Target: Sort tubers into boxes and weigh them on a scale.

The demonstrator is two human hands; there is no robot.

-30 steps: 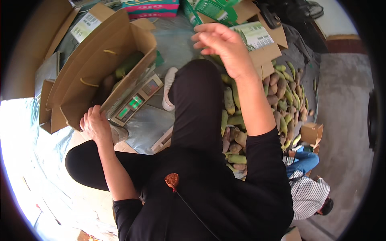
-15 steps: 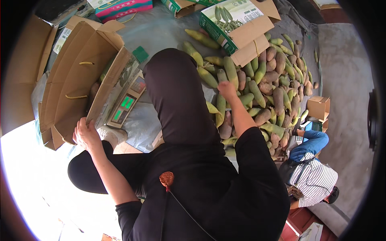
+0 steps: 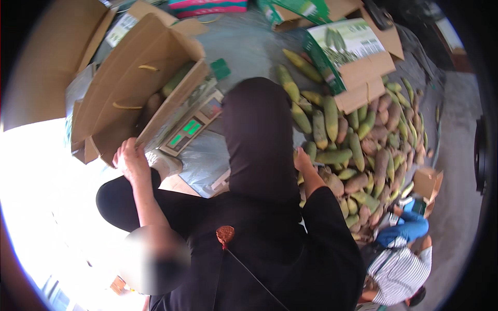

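Observation:
My left hand (image 3: 131, 159) grips the lower corner of an open cardboard box (image 3: 116, 85), its fingers bent over the edge. The box leans open and has yellow cord handles on its inner wall; a few green radishes (image 3: 176, 82) lie inside. Right against the box is a digital scale (image 3: 191, 127) with a lit green display; whether it bears the box I cannot tell. Beyond my raised knee, my right hand (image 3: 302, 159) is closed at the near edge of a pile of green and soil-brown radishes (image 3: 358, 151). What its fingers hold, if anything, is hidden.
A printed green-and-white carton (image 3: 347, 49) stands open at the pile's far side, with another green carton (image 3: 293, 11) behind. A pink box (image 3: 207, 6) lies at the far edge. Another person (image 3: 399, 269) in a striped top bends at the lower right, near a small cardboard box (image 3: 428, 184).
The whole scene has shifted rightward in view. My right hand has drawn back from the larger radishes toward my knee. My left hand stays on the box edge.

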